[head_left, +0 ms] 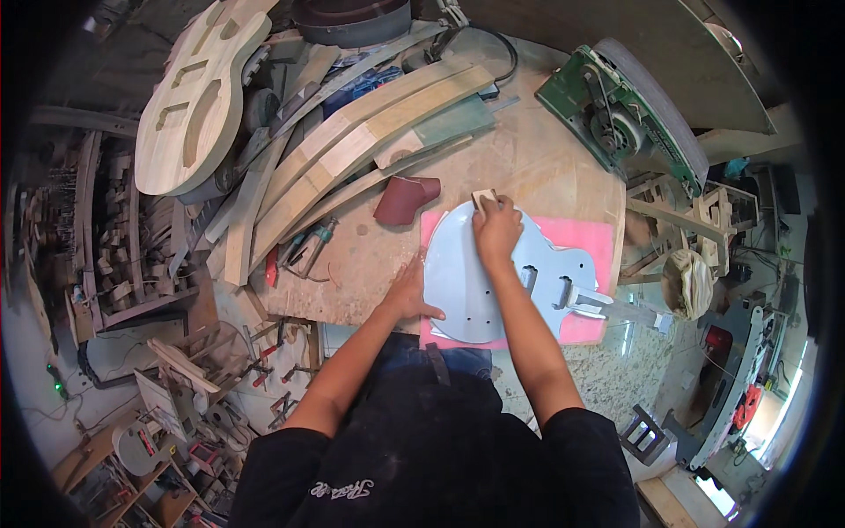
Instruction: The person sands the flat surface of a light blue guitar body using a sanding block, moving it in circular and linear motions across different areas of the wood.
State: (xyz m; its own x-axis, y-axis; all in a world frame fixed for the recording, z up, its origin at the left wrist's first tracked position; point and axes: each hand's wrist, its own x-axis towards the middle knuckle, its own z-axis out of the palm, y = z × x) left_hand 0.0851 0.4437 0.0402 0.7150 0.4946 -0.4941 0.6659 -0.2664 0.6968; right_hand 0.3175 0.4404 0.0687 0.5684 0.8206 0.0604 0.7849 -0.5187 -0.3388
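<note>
A pale bluish-white guitar body (462,286) lies on a pink foam sheet (585,239), with several holes and cutouts showing. My right hand (498,231) grips a small light-wooden block (482,195) against the body's upper part, fingers curled over it. At the body's left edge, my left hand (412,290) holds it, thumb low on the rim and fingers partly hidden along the side. A pale piece (590,302) projects rightward from the body. Just above it, a folded sheet of maroon sandpaper (405,200) rests on the bench (370,264).
A green belt sander (607,123) stands at the back right. Long wooden strips (352,132), clamps (308,246) and an unfinished wooden guitar body (180,132) crowd the back left. A wooden rack (110,229) is at the left, a cloth bag (688,282) at the right.
</note>
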